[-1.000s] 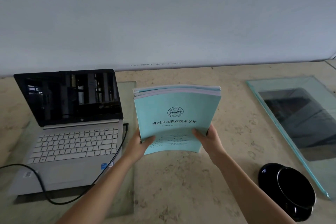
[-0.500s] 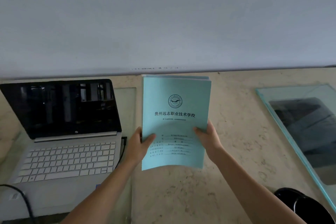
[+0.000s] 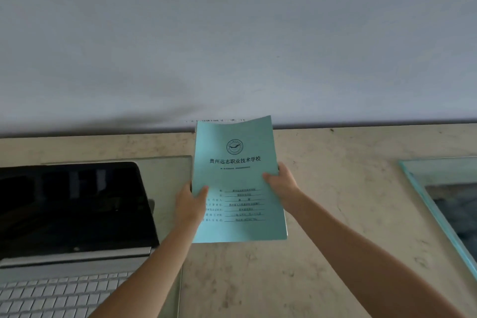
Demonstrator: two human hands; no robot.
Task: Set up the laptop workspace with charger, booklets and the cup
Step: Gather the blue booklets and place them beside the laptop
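Observation:
A stack of light blue booklets (image 3: 233, 147) with a round emblem and printed characters stands upright above the stone table (image 3: 335, 183), just right of the laptop. My left hand (image 3: 189, 204) grips its left edge, thumb on the cover. My right hand (image 3: 280, 181) grips its right edge, thumb on the cover as well. The open silver laptop (image 3: 74, 217) with a dark screen sits at the lower left. The cup and the charger cable are out of view.
A glass sheet (image 3: 167, 178) lies under the laptop, its edge beside my left hand. Another glass pane (image 3: 438, 188) lies at the right. A plain wall (image 3: 232, 33) rises behind the table, close to the booklets' top edge.
The booklets went from tilted flat to upright and moved toward the wall. The view rose, so the cup and the cable dropped out of sight.

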